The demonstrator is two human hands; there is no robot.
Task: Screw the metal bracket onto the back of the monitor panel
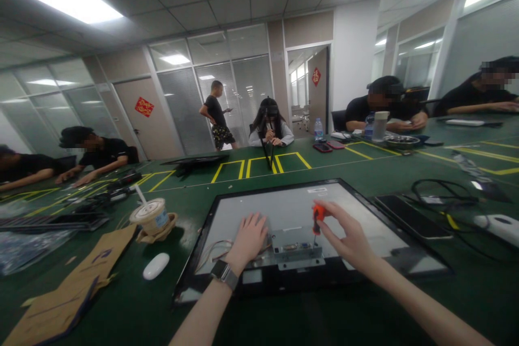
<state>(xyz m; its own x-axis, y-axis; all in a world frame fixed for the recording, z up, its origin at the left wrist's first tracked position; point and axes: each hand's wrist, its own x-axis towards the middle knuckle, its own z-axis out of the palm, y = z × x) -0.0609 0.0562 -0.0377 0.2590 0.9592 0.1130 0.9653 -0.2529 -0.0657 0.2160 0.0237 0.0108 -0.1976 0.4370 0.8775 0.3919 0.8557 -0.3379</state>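
A flat display panel [344,211] with a black frame lies back side up on the green table in front of me. A metal bracket [298,248] with connector ports stands at its near middle. My right hand [344,235] pinches the orange-and-black handle of a small screwdriver [318,215], held upright with its shaft down at the bracket's right part. The tip is too small to make out. My left hand [249,235], with a watch [224,274] on the wrist, rests with flat fingers on the panel, just left of the bracket. Thin wires [213,253] run beside that hand.
Left of the panel are a drink cup [152,216] with a straw, a white oval case [156,266] and a brown paper bag [81,275]. To the right lie a black phone-like slab [411,217], cables [440,186] and a white device [500,224]. Several people sit around the table.
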